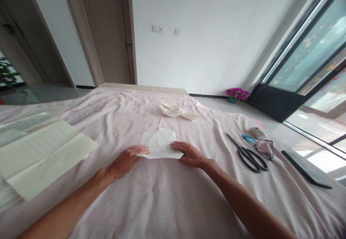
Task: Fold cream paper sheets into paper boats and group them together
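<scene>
Bare forearms (78, 194) in the foreground, angled inward from the lower left and lower right above a pale pink, flower-patterned cloth (151, 203). Held at its two near corners by the grip of the left hand (135, 154) and the right hand (189, 153): a white, heavily creased paper sheet (159, 143), with small dark writing along its near side and fold lines crossing its far half. On each side, fingers laid over the top; thumbs largely hidden. Just beyond, on the same cloth, a cream folded-paper form (177, 112), angular and loosely opened.

At right, black-handled metal scissors (250, 158), blades pointing away and to the left. Beside them, dark-framed eyeglasses (272, 149) near a small white-and-red box (257, 132); farther right, a flat, dark slab-shaped object (305, 168). At left, well apart from the hands, large cream paper sheets (48, 152), overlapping and faintly printed.

In the background, a white wall (216, 34) with pale switch plates (161, 29), a grey-brown door (104, 26), magenta flowers in a green pot (238, 94) on the floor, and dark-framed glass panels (305, 62) at far right.
</scene>
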Tool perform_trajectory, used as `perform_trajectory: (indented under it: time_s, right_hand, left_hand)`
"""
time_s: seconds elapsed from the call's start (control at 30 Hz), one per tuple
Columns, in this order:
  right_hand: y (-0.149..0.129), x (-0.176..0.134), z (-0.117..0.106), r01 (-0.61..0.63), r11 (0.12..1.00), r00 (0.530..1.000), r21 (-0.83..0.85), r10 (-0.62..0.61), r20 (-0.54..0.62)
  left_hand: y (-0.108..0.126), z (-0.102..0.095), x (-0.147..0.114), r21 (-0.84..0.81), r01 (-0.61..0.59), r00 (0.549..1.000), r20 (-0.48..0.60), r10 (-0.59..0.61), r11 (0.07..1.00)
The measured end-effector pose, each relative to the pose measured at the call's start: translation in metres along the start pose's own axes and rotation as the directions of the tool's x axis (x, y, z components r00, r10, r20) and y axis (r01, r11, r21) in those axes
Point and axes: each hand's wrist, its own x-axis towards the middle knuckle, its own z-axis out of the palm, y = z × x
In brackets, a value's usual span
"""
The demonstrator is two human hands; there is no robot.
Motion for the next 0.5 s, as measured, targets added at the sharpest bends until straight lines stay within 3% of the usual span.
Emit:
perform_trajectory:
  time_s: [0.1, 0.17, 0.33, 0.5]
  right_hand:
    - [-0.002, 0.005, 0.004, 0.003, 0.998, 0.998, -0.064, -0.008, -0.07]
    - [0.0, 0.012, 0.01, -0.097, 0.995, 0.985, -0.01, 0.094, -0.142]
    - [0.013, 0.037, 0.021, -0.385, 0.914, 0.895, 0.128, 0.403, -0.189]
    - [0.015, 0.056, 0.024, -0.542, 0.839, 0.81, -0.051, 0.505, -0.297]
  left_hand:
    - [0.005, 0.002, 0.003, -0.017, 0.166, 0.984, -0.057, -0.167, 0.986]
    - [0.005, 0.005, 0.009, -0.003, 0.297, 0.949, -0.106, -0.296, 0.955]
    - [-0.002, 0.01, 0.034, -0.006, 0.517, 0.826, -0.258, -0.5, 0.856]
    - [0.0, 0.012, 0.054, 0.076, 0.665, 0.73, -0.277, -0.625, 0.743]
